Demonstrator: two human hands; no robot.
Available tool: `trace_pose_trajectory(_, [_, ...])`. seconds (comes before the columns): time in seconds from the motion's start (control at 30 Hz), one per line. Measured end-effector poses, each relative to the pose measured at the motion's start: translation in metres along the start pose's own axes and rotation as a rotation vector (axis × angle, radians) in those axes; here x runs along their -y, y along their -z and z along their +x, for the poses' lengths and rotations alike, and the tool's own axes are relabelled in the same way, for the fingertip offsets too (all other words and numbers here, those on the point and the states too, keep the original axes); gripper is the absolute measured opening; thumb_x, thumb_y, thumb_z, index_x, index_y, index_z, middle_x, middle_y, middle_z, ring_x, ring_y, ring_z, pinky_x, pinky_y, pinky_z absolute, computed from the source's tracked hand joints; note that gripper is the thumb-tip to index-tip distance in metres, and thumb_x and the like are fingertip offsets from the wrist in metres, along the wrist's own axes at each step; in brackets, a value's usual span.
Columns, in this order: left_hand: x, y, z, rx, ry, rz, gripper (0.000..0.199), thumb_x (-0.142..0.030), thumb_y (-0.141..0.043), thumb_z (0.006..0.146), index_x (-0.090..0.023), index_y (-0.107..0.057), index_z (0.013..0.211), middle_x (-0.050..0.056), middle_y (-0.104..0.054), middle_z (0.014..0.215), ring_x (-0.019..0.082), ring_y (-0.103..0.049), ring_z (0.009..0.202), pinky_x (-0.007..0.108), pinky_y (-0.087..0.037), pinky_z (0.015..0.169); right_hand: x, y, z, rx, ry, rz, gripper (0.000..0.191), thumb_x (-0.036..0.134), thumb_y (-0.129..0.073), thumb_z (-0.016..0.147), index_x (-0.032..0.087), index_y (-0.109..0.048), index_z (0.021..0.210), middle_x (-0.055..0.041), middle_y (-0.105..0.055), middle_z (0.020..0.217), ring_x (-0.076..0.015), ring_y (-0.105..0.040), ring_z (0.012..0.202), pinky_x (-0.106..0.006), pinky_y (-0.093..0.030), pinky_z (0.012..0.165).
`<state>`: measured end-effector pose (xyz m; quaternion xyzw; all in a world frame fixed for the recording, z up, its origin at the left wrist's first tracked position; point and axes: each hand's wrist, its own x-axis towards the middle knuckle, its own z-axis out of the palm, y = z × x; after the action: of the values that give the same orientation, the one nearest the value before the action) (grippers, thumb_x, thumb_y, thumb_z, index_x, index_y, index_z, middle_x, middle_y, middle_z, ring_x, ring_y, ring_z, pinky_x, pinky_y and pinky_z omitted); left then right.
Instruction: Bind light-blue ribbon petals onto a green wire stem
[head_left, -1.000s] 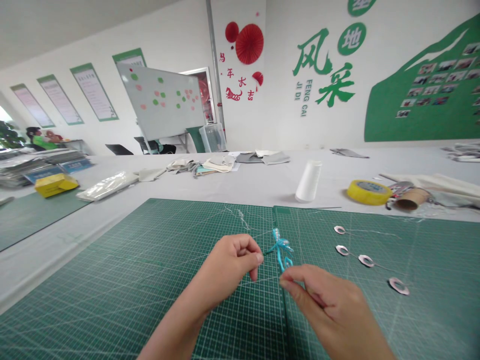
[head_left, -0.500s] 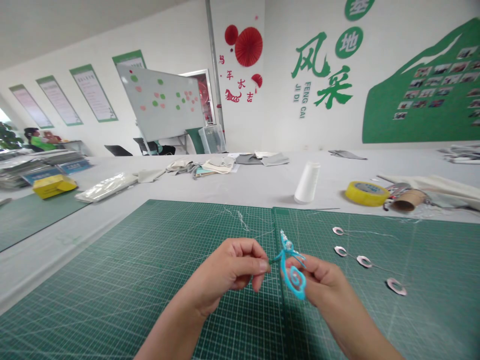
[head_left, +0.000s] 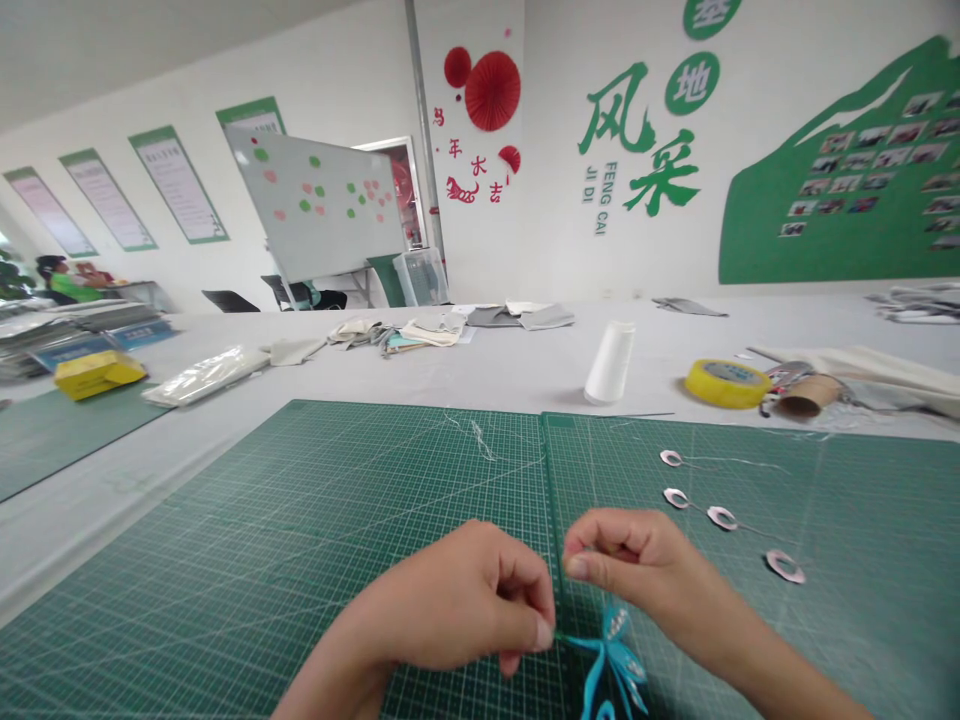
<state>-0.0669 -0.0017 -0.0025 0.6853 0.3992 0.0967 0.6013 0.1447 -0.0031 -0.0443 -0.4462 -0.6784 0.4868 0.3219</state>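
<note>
Low in the head view, my left hand (head_left: 480, 600) pinches the thin green stem of a blue beaded ornament (head_left: 613, 655), whose curled loops hang to the right of the fingertips and run off the bottom edge. Above the ornament, my right hand (head_left: 630, 560) is closed in a pinch; whatever lies between its fingertips is too small to make out. Both hands are over the green cutting mats (head_left: 337, 500), near the seam between them. Four pale ring-shaped pieces (head_left: 722, 518) with thin threads lie on the right mat.
Behind the mats stand a white thread cone (head_left: 610, 362), a roll of yellow tape (head_left: 726, 384) and a cardboard tube (head_left: 808, 396). Fabric scraps (head_left: 435, 328) lie farther back. A yellow box (head_left: 99, 375) and plastic-wrapped pack (head_left: 206, 376) are at left. A person (head_left: 67, 280) sits far left.
The ornament has moved down and tipped over with my left hand, which is lower now. My right hand has come off the ornament and sits above it with fingers pinched.
</note>
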Motion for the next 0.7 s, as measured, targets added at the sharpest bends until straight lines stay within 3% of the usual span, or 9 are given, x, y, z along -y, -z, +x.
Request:
trace_pose_trajectory(0.17, [-0.001, -0.004, 0.001, -0.149, 0.001, 0.204, 0.011, -0.016, -0.051, 0.071, -0.018, -0.058, 0.063, -0.005, -0.053, 0.051, 0.010, -0.047, 0.047, 0.021, -0.034, 0.047, 0.017, 0.000, -0.007, -0.111, 0.062, -0.245, 0.025, 0.038, -0.055, 0.085, 0.020, -0.065, 0.071, 0.0058, -0.039, 0.054, -0.0138, -0.039, 0.053, -0.026, -0.031, 0.052])
trace_pose_trajectory(0.37, [0.001, -0.009, 0.003, -0.331, -0.045, 0.357, 0.016, -0.015, -0.049, 0.074, -0.018, -0.057, 0.061, -0.003, -0.056, 0.054, 0.011, -0.050, 0.053, 0.022, -0.032, 0.050, 0.024, -0.011, -0.020, -0.192, 0.334, -0.540, 0.021, 0.023, -0.049, 0.092, 0.023, -0.065, 0.079, 0.0035, -0.060, 0.062, -0.0130, -0.055, 0.054, -0.025, -0.037, 0.051])
trace_pose_trajectory(0.5, [0.001, -0.004, 0.007, -0.417, -0.043, 0.276, 0.015, -0.018, -0.050, 0.077, -0.018, -0.058, 0.064, -0.003, -0.057, 0.055, 0.011, -0.048, 0.052, 0.022, -0.032, 0.049, 0.019, -0.015, -0.023, -0.203, 0.432, -0.608, 0.021, 0.020, -0.046, 0.095, 0.024, -0.063, 0.083, 0.0033, -0.063, 0.067, -0.0132, -0.059, 0.058, -0.026, -0.040, 0.054])
trace_pose_trajectory(0.7, [-0.004, 0.001, 0.011, -0.491, -0.112, 0.044, 0.013, -0.020, -0.054, 0.080, -0.017, -0.058, 0.068, -0.003, -0.056, 0.053, 0.011, -0.049, 0.053, 0.023, -0.036, 0.056, 0.016, -0.017, -0.021, -0.222, 0.413, -0.566, 0.019, 0.019, -0.047, 0.095, 0.025, -0.063, 0.086, 0.0049, -0.065, 0.068, -0.0121, -0.061, 0.059, -0.025, -0.042, 0.055])
